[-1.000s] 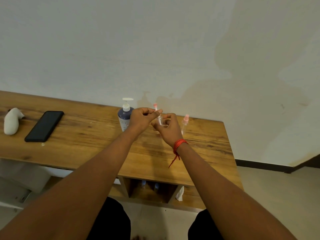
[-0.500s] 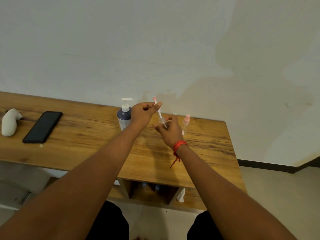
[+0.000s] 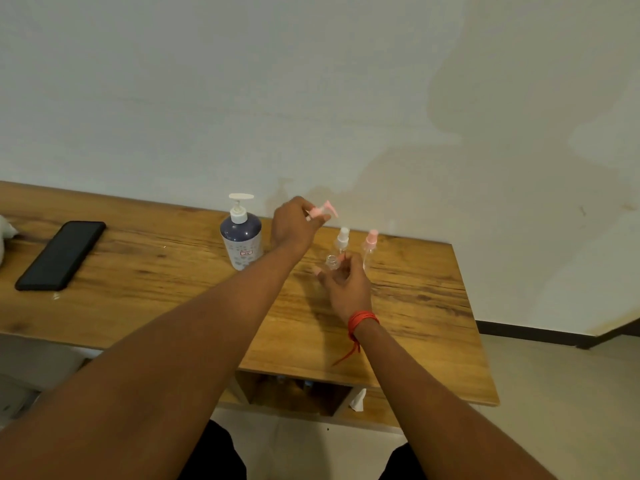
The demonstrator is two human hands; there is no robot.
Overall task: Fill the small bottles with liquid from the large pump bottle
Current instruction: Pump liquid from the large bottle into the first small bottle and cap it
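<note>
A: Left hand [image 3: 294, 225] was raised above the table [image 3: 145, 268], fingers pinched shut on the pink spray cap [image 3: 322, 211] pulled off one small bottle; cap's dip tube wasn't clear in the blur.
B: Right hand [image 3: 344, 282]?
A: Down by the table, fingers curled round the open small bottle [image 3: 331, 262]; clear body, bare neck showing just above the fingers; thumb side hidden, so the grip looked loose but I couldn't confirm.
B: Other small ones?
A: Two more just behind the right hand, both capped; white-capped bottle [image 3: 342, 239] and pink-capped bottle [image 3: 370, 242], close together, upright.
B: Source?
A: Large pump bottle [image 3: 241, 237] stood upright just left of the left wrist; dark liquid, white pump head facing the camera; nobody touching it.
B: Anything else?
A: Black phone [image 3: 60, 254] lying flat, well off to the left; not involved.
B: Risks?
A: My read: the open bottle is light with a narrow neck; misaligned under the spout, a pump stroke would dump liquid on the table. Left hand is busy with the cap; pressing the pump while holding it could drop the cap or tip the bottle. The capped two sit close enough to get knocked by the right hand.
</note>
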